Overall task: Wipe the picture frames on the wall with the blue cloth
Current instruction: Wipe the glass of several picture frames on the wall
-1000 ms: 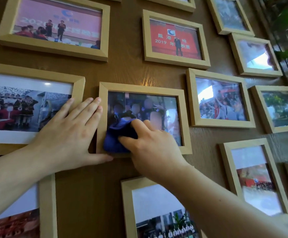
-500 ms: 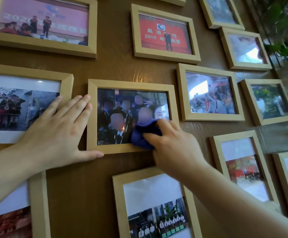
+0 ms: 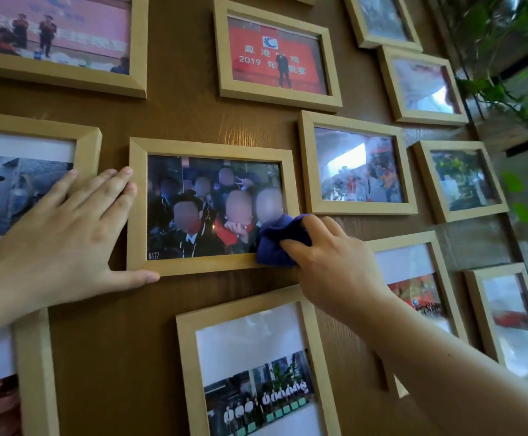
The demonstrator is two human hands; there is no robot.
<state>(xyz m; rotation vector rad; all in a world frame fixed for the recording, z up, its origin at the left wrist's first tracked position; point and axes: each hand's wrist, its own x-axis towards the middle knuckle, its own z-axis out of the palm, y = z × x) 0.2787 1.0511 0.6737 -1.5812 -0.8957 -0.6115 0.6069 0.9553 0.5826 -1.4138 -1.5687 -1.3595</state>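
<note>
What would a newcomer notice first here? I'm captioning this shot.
The right hand pressing a blue cloth on the lower right corner of the middle frame. The left hand lies flat against that frame's left edge. Wooden frames cover the brown wall all around.

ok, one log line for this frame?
step: wiping centre frame | right hand: blue cloth on lower-right corner | left hand: flat, bracing left edge | other frames: untouched

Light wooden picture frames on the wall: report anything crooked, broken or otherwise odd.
Nothing stands out. The light wooden picture frame being wiped hangs intact, as do its neighbours; their slant matches the camera's tilt. The left hand steadies it while the right hand presses the blue cloth on it.
</note>
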